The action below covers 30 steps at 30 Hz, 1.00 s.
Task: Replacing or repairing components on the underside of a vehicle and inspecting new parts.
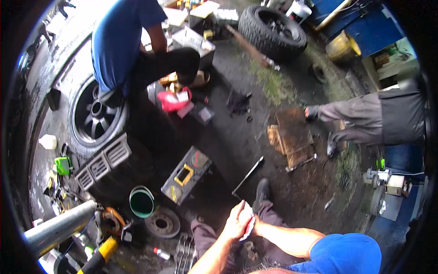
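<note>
From the head view I logged both hands together low in the frame, above the wearer's lap. The left hand [236, 222] was closed with its fingers [241, 211] curled over a white rag [247, 221]. The right hand [255, 224] met the rag from the other side; I could not tell its finger state. A brake disc [162, 223] lay on the wet ground [237, 141] nearby, a toolbox [186, 175] and green bucket [142, 201] beyond. Another person [123, 45] crouched beside a wheel [95, 116].
</note>
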{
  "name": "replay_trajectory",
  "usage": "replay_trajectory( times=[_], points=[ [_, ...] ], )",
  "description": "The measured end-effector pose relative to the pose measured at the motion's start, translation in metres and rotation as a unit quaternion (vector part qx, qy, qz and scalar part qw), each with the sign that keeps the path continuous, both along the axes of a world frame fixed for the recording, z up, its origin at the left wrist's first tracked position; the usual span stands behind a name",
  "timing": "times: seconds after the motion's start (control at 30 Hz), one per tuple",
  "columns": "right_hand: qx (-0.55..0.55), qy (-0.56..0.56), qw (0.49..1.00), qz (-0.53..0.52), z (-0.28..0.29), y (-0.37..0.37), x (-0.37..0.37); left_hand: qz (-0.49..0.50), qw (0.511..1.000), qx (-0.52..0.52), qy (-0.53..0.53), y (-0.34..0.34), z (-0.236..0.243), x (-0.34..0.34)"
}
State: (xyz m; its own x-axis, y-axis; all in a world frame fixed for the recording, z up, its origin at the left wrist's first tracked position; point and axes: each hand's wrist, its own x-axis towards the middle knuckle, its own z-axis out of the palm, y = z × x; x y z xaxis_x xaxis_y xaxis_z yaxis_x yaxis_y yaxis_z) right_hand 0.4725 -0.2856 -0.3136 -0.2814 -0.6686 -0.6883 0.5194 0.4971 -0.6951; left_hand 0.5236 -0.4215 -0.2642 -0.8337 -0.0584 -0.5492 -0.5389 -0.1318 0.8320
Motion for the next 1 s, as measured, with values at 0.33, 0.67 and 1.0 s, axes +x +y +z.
replay_trajectory(
  times=[0.33,0.67,1.0],
  points=[
    [-0.034,0.524,0.821,0.224,0.176,-0.076,-0.06,0.276,0.83,0.483,-0.044,-0.054,0.044,-0.032],
    [-0.187,0.203,0.931,-0.237,0.178,-0.036,-0.114,0.243,0.824,0.51,-0.035,0.012,0.059,-0.094],
    [-0.013,-0.202,0.922,-0.33,0.239,0.125,-0.167,0.082,0.961,0.264,-0.007,0.115,0.072,-0.16]
  ],
)
